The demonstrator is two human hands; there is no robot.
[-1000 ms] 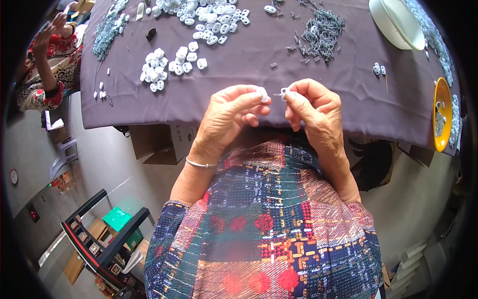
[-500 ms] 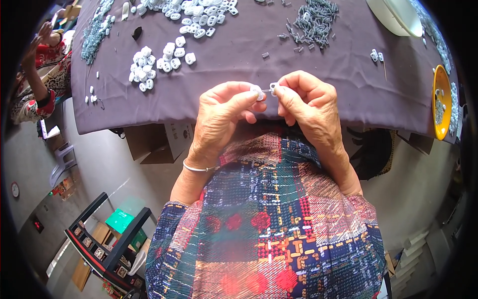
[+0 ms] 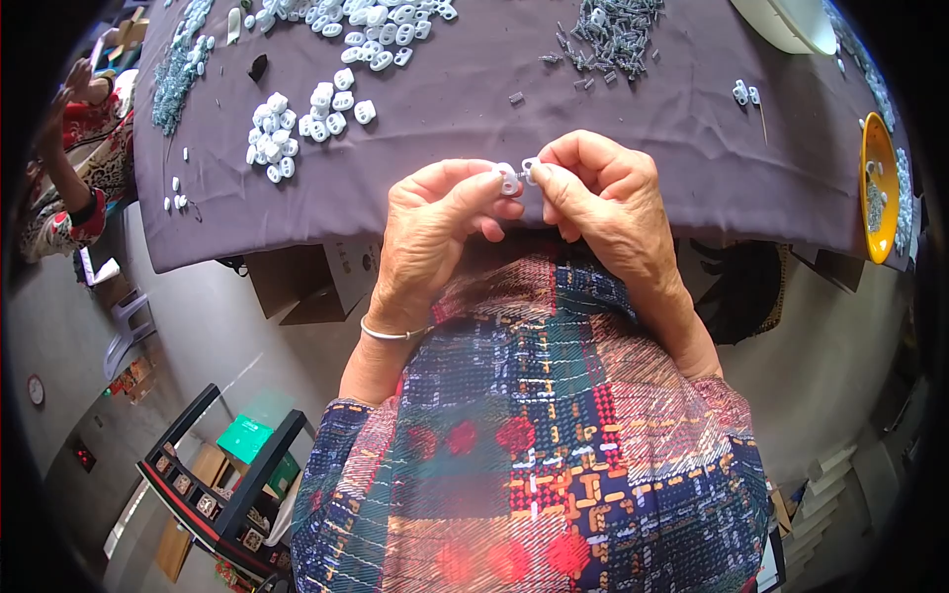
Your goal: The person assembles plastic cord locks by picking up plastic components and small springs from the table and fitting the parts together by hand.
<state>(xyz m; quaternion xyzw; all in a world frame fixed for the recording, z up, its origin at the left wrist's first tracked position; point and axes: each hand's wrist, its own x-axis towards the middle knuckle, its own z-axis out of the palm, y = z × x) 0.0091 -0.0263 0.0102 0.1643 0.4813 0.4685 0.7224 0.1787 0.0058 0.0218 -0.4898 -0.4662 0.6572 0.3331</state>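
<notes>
My left hand [image 3: 435, 222] pinches a small white plastic piece [image 3: 508, 180] between thumb and fingers. My right hand [image 3: 598, 198] holds a second small white piece [image 3: 531, 166] right beside it, the two parts touching, with a thin grey pin between them. Both hands hover at the near edge of a table covered in dark purple cloth [image 3: 455, 109]. A loose pile of white plastic pieces [image 3: 297, 124] lies on the cloth to the left of my hands, and a heap of small grey metal pins [image 3: 608, 35] lies farther back.
More white pieces [image 3: 356, 20] are spread at the far edge. An orange bowl [image 3: 875, 188] stands at the right, a white bowl [image 3: 786, 20] at the far right. Another person's sleeve [image 3: 74, 158] is at the left. A cardboard box [image 3: 311, 282] and a black rack [image 3: 222, 484] sit below.
My hands have stayed together with the two white pieces; the view has shifted so the table and piles appear slightly higher and farther away.
</notes>
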